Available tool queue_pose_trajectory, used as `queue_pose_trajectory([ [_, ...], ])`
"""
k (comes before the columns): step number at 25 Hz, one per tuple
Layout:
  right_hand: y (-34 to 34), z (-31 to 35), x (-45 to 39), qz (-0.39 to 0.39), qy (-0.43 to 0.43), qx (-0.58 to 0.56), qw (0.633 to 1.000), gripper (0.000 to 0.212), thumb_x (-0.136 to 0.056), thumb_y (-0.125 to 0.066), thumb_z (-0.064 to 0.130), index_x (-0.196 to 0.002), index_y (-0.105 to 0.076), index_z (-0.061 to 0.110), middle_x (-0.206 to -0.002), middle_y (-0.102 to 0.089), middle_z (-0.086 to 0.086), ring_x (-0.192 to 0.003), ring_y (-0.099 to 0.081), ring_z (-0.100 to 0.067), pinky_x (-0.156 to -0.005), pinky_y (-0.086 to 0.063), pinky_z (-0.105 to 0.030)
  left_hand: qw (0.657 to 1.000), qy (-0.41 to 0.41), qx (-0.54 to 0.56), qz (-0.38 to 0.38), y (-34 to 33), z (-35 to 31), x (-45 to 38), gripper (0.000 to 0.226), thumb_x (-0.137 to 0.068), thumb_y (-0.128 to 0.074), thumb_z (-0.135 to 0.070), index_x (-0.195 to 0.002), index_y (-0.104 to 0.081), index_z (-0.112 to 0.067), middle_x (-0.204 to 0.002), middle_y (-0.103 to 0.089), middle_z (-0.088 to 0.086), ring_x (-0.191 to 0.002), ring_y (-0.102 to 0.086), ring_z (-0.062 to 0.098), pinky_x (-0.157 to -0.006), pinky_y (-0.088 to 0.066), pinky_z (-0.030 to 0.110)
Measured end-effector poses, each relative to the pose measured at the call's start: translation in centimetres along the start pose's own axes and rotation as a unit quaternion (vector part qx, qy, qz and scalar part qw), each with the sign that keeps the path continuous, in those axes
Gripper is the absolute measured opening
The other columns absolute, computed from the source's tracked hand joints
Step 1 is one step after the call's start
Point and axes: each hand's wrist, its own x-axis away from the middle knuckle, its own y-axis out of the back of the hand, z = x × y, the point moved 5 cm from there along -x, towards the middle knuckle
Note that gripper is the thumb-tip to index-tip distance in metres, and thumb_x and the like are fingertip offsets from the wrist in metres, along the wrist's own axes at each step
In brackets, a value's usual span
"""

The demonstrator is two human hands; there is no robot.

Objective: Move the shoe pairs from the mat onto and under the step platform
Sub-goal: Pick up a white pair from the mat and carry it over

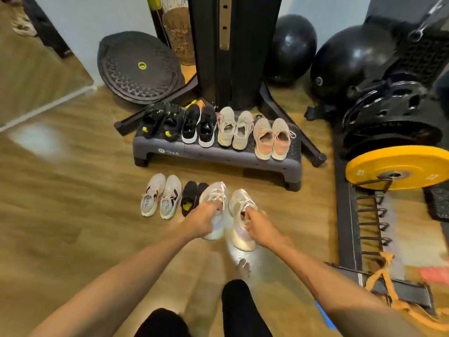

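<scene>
At about 9 o'clock of the carried pair, a white mesh pair [160,195] and a black pair with yellow tabs [192,198] stand on the wood-grain floor [73,190] in front of the step platform [218,158], not yet under it. The left hand [202,218] grips the collar of the left pale sneaker [214,210], fingers curled into its opening; the right hand [258,224] pinches the right pale sneaker [243,220] the same way, and both appear lifted off the floor, toes toward 12 o'clock. The uppers look soft and knitted, the soles thick and rounded, so a collar-only hold may let a shoe swing or slip. The platform top, a ribbed grey plastic slab on short legs, already carries four pairs edge to edge; the likely place left is the low gap beneath, where a toe could catch the front lip or nudge the black pair. A yellow weight plate [398,166] lies at 2 o'clock.
</scene>
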Motion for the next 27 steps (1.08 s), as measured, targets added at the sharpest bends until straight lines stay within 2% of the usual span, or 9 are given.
queue_pose_trajectory([
  [3,-1.7,-5.6,-8.7,0.012,-0.037,-0.011,0.999,0.03,-0.087,-0.052,0.003,-0.115,-0.052,0.015,-0.096,-0.049,-0.004,-0.084,-0.046,-0.02,-0.075,-0.04,-0.033,0.998,-0.008,-0.053,0.038,-4.0,4.0,-8.6,0.044,-0.079,-0.057,0.003,-0.114,-0.043,-0.018,-0.121,-0.05,0.005,-0.103,-0.058,0.031,-0.069,-0.044,0.04],
  [7,-7.9,-12.5,-21.0,0.038,-0.02,-0.001,0.999,0.026,-0.081,-0.056,0.005,-0.093,-0.04,0.022,-0.081,-0.051,-0.007,-0.071,-0.048,-0.029,-0.06,-0.037,-0.035,0.984,-0.049,-0.141,0.097,-12.1,11.2,-21.0,0.058,-0.081,-0.059,0.0,-0.133,-0.037,-0.013,-0.131,-0.044,0.006,-0.115,-0.051,0.028,-0.072,-0.044,0.038],
  [11,-14.9,-20.3,-32.1,0.02,-0.037,0.011,0.999,0.034,-0.073,-0.055,-0.004,-0.101,-0.048,0.013,-0.088,-0.062,-0.016,-0.078,-0.059,-0.037,-0.061,-0.046,-0.038,0.971,-0.082,-0.19,0.116,-19.9,18.4,-31.6,0.058,-0.082,-0.054,0.003,-0.136,-0.035,-0.01,-0.134,-0.045,0.007,-0.116,-0.051,0.03,-0.066,-0.04,0.039],
  [13,-18.9,-23.7,-36.5,0.01,-0.033,0.032,0.999,0.037,-0.073,-0.058,-0.006,-0.106,-0.048,0.009,-0.092,-0.065,-0.018,-0.079,-0.063,-0.038,-0.059,-0.042,-0.035,0.97,-0.087,-0.203,0.102,-23.8,21.7,-36.1,0.061,-0.082,-0.053,0.005,-0.138,-0.035,-0.01,-0.134,-0.046,0.005,-0.115,-0.052,0.03,-0.064,-0.038,0.038],
  [17,-27.0,-28.7,-41.6,0.004,-0.008,0.064,0.998,0.058,-0.074,-0.055,-0.004,-0.128,-0.042,0.01,-0.126,-0.057,-0.013,-0.095,-0.065,-0.038,-0.071,-0.053,-0.041,0.971,-0.092,-0.199,0.098,-31.0,26.0,-41.5,0.053,-0.08,-0.056,0.006,-0.128,-0.042,-0.011,-0.129,-0.051,0.006,-0.109,-0.056,0.03,-0.066,-0.043,0.039],
  [19,-30.0,-30.4,-42.6,-0.005,0.001,0.079,0.997,0.056,-0.076,-0.054,-0.001,-0.129,-0.045,0.012,-0.131,-0.055,-0.012,-0.097,-0.065,-0.037,-0.074,-0.055,-0.043,0.972,-0.062,-0.206,0.098,-33.6,27.6,-42.9,0.053,-0.08,-0.057,0.006,-0.127,-0.041,-0.012,-0.127,-0.052,0.007,-0.107,-0.057,0.03,-0.065,-0.04,0.038],
  [23,-34.4,-31.9,-42.5,0.092,0.022,0.103,0.99,0.039,-0.094,-0.046,0.018,-0.131,-0.048,0.006,-0.126,-0.054,-0.022,-0.108,-0.058,-0.041,-0.089,-0.05,-0.047,0.981,0.013,-0.15,0.121,-36.8,28.9,-43.1,0.047,-0.089,-0.054,-0.006,-0.132,-0.038,-0.013,-0.13,-0.048,0.011,-0.106,-0.058,0.036,-0.068,-0.042,0.041],
  [25,-33.5,-31.9,-42.2,0.1,0.002,0.063,0.993,0.031,-0.093,-0.049,0.028,-0.118,-0.056,0.011,-0.108,-0.061,-0.014,-0.1,-0.06,-0.034,-0.081,-0.047,-0.038,0.987,0.022,-0.1,0.128,-36.4,28.3,-43.0,0.035,-0.09,-0.057,-0.019,-0.122,-0.046,-0.015,-0.123,-0.053,0.008,-0.105,-0.059,0.033,-0.073,-0.044,0.038],
  [27,-30.4,-31.0,-42.5,0.098,-0.032,-0.028,0.994,0.018,-0.089,-0.052,0.011,-0.107,-0.055,0.013,-0.094,-0.059,-0.006,-0.089,-0.061,-0.029,-0.069,-0.046,-0.032,0.994,0.093,0.013,0.053,-33.1,27.5,-43.7,0.02,-0.087,-0.062,-0.03,-0.103,-0.056,-0.019,-0.106,-0.062,0.0,-0.098,-0.062,0.026,-0.075,-0.049,0.035],
])
